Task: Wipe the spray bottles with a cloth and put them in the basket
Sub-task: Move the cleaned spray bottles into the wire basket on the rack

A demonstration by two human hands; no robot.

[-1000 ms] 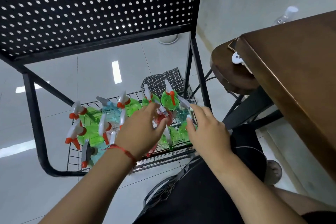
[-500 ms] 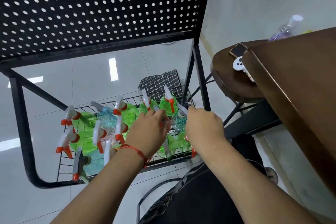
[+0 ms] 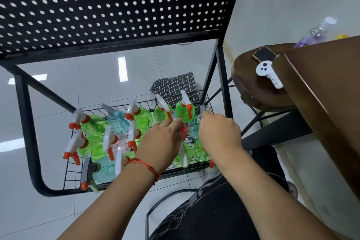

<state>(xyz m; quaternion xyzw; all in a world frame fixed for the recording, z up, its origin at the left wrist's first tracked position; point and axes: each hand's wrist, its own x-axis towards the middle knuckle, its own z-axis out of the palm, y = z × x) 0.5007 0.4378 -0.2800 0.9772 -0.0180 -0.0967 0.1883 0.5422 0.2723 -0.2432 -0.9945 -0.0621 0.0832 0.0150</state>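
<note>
A black wire basket (image 3: 72,169) on the low level of a rack holds several spray bottles, mostly green (image 3: 93,126) and a few pale blue (image 3: 118,122), with white and orange trigger heads. My left hand (image 3: 161,142), with a red string at the wrist, reaches into the right part of the basket and pinches a red spray bottle (image 3: 182,131). My right hand (image 3: 220,134) is curled round the head of a pale blue spray bottle (image 3: 193,128) just beside it. A black checked cloth (image 3: 175,87) lies at the basket's back edge.
A black perforated shelf (image 3: 116,6) hangs over the basket, with rack posts at the left (image 3: 25,122) and right (image 3: 221,76). At right, a round wooden stool (image 3: 251,87) carries a phone (image 3: 264,53) and a white controller (image 3: 267,72), next to a brown table (image 3: 331,93).
Both hands went from hovering with spread fingers to closing on bottles at the basket's right side. The camera tilted up, showing more of the stool.
</note>
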